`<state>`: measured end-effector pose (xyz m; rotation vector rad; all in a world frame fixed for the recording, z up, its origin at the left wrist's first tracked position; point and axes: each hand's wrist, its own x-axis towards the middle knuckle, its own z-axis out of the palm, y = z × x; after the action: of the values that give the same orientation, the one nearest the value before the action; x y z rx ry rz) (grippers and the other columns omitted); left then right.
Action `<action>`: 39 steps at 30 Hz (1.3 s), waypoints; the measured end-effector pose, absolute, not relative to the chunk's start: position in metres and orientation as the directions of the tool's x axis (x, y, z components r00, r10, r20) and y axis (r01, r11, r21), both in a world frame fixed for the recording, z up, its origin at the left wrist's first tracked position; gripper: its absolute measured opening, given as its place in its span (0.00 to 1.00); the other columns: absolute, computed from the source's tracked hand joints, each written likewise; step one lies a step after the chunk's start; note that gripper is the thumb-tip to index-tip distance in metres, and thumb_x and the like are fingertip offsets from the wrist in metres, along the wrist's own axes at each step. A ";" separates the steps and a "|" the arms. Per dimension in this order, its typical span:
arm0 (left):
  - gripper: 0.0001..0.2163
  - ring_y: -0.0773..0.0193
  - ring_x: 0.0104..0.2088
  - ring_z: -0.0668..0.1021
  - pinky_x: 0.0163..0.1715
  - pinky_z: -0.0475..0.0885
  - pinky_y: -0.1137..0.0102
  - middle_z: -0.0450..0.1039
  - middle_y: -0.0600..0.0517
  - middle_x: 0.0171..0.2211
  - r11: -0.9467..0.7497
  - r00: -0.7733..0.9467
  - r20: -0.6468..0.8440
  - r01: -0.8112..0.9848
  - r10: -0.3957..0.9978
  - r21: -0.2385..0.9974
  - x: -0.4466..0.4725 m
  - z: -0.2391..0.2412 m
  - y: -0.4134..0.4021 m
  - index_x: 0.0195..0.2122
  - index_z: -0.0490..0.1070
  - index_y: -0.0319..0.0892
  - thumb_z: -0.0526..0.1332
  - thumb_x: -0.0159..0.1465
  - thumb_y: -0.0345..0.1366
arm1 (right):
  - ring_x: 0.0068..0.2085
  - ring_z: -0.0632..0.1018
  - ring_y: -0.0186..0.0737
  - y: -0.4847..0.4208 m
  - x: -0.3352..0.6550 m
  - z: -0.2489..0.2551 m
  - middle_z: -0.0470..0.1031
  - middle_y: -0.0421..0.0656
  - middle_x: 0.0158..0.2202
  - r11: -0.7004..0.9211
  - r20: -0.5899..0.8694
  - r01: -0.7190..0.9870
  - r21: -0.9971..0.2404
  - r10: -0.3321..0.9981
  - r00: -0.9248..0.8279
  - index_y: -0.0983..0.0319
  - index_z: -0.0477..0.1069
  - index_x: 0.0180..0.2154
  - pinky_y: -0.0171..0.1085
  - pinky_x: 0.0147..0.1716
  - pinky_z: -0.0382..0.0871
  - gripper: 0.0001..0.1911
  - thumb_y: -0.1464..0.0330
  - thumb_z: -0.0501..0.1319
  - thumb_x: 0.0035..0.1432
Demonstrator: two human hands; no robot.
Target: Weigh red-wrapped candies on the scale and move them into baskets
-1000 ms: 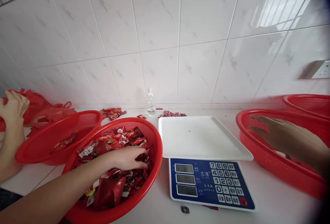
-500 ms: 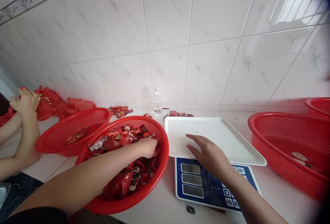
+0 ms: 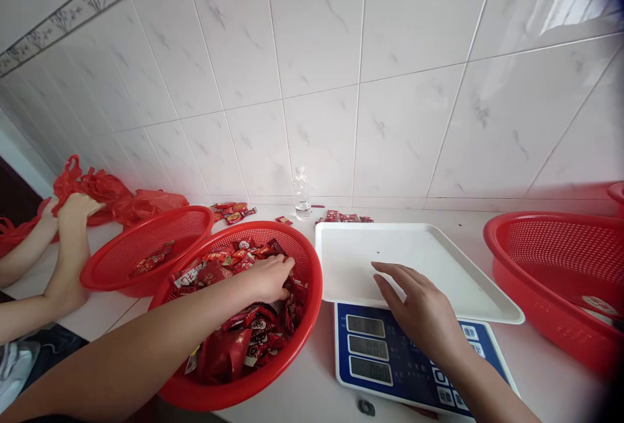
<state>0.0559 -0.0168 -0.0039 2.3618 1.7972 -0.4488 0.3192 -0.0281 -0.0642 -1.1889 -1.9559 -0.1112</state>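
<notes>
My left hand is among red-wrapped candies in a red perforated basket. Its fingers curl downward near the basket's right side, and whatever lies under them is hidden. Above the front edge of a white tray hovers my right hand, open and holding nothing, with fingers stretched out and thumb apart. The tray sits on a blue digital scale, whose display windows and part of the keypad show. My right forearm covers some of the keys.
Left of me stands another red basket with some candies; a third basket stands at right. A clear bottle and loose candies line the tiled wall. A co-worker's hands touch red plastic bags.
My left hand has lifted slightly within the basket, showing more of its fingers. My right hand still hovers at the tray's front edge. The co-worker's hands have shifted on the bags.
</notes>
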 end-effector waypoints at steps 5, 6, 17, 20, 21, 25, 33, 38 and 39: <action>0.32 0.41 0.61 0.58 0.56 0.59 0.53 0.55 0.41 0.61 -0.345 0.323 -0.428 0.938 0.844 0.026 0.057 -0.015 -0.006 0.56 0.62 0.45 0.66 0.47 0.34 | 0.30 0.78 0.41 -0.026 0.319 -0.067 0.79 0.44 0.38 0.516 0.627 0.770 -0.375 0.753 -0.199 0.57 0.72 0.42 0.41 0.31 0.73 0.17 0.60 0.47 0.62; 0.35 0.42 0.62 0.56 0.57 0.58 0.54 0.53 0.42 0.62 -0.358 0.346 -0.478 0.931 0.807 0.069 0.056 -0.017 -0.004 0.56 0.61 0.46 0.67 0.45 0.32 | 0.29 0.78 0.41 -0.026 0.319 -0.067 0.79 0.44 0.38 0.513 0.620 0.768 -0.384 0.759 -0.197 0.57 0.73 0.42 0.41 0.31 0.73 0.17 0.60 0.48 0.62; 0.21 0.46 0.41 0.77 0.36 0.72 0.63 0.76 0.45 0.39 -0.461 0.435 -0.414 0.886 0.800 0.040 0.056 -0.025 0.000 0.38 0.73 0.44 0.59 0.42 0.20 | 0.33 0.79 0.42 -0.027 0.320 -0.067 0.79 0.43 0.39 0.480 0.573 0.788 -0.384 0.794 -0.204 0.57 0.73 0.42 0.40 0.30 0.73 0.17 0.60 0.48 0.62; 0.19 0.49 0.38 0.78 0.31 0.70 0.67 0.77 0.47 0.37 -0.412 0.399 -0.393 0.910 0.828 0.055 0.053 -0.014 -0.002 0.35 0.72 0.44 0.58 0.43 0.20 | 0.32 0.79 0.42 -0.026 0.320 -0.067 0.79 0.42 0.39 0.474 0.563 0.786 -0.397 0.802 -0.200 0.56 0.73 0.42 0.40 0.29 0.73 0.17 0.60 0.48 0.61; 0.17 0.50 0.37 0.78 0.30 0.70 0.67 0.76 0.47 0.37 -0.384 0.383 -0.377 0.920 0.844 0.075 0.051 -0.009 -0.003 0.35 0.71 0.45 0.58 0.45 0.21 | 0.32 0.79 0.42 -0.026 0.320 -0.067 0.79 0.42 0.39 0.470 0.558 0.785 -0.404 0.807 -0.195 0.56 0.73 0.42 0.40 0.28 0.73 0.17 0.60 0.48 0.61; 0.11 0.54 0.32 0.77 0.26 0.68 0.69 0.75 0.49 0.32 -0.256 0.298 -0.344 0.953 0.891 0.162 0.040 0.016 -0.002 0.37 0.68 0.44 0.58 0.51 0.29 | 0.32 0.79 0.42 -0.026 0.320 -0.067 0.79 0.42 0.40 0.447 0.530 0.785 -0.429 0.828 -0.182 0.56 0.72 0.43 0.40 0.28 0.74 0.17 0.60 0.48 0.61; 0.19 0.59 0.35 0.76 0.30 0.70 0.71 0.72 0.53 0.38 -0.150 0.297 -0.330 0.902 0.896 0.405 0.035 0.045 0.000 0.48 0.64 0.45 0.59 0.54 0.36 | 0.32 0.79 0.42 -0.026 0.321 -0.068 0.79 0.42 0.40 0.436 0.514 0.780 -0.449 0.840 -0.174 0.55 0.72 0.43 0.40 0.29 0.74 0.16 0.60 0.49 0.60; 0.24 0.61 0.36 0.76 0.26 0.74 0.72 0.69 0.49 0.45 -0.013 0.344 -0.317 0.696 0.884 0.718 0.055 0.043 0.003 0.55 0.57 0.46 0.60 0.59 0.41 | 0.34 0.80 0.42 -0.026 0.321 -0.067 0.78 0.42 0.41 0.426 0.495 0.781 -0.457 0.851 -0.175 0.55 0.72 0.44 0.40 0.29 0.74 0.16 0.60 0.49 0.61; 0.23 0.61 0.36 0.76 0.26 0.74 0.71 0.70 0.48 0.44 -0.006 0.360 -0.301 0.650 0.883 0.760 0.061 0.042 0.004 0.55 0.57 0.45 0.59 0.60 0.43 | 0.34 0.80 0.42 -0.026 0.321 -0.067 0.78 0.42 0.41 0.424 0.490 0.781 -0.459 0.854 -0.176 0.55 0.71 0.44 0.40 0.29 0.74 0.17 0.60 0.49 0.61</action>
<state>0.0612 0.0042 0.0424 1.7304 1.3656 0.3283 0.3206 -0.0264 -0.0670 -1.3793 -1.9759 0.1319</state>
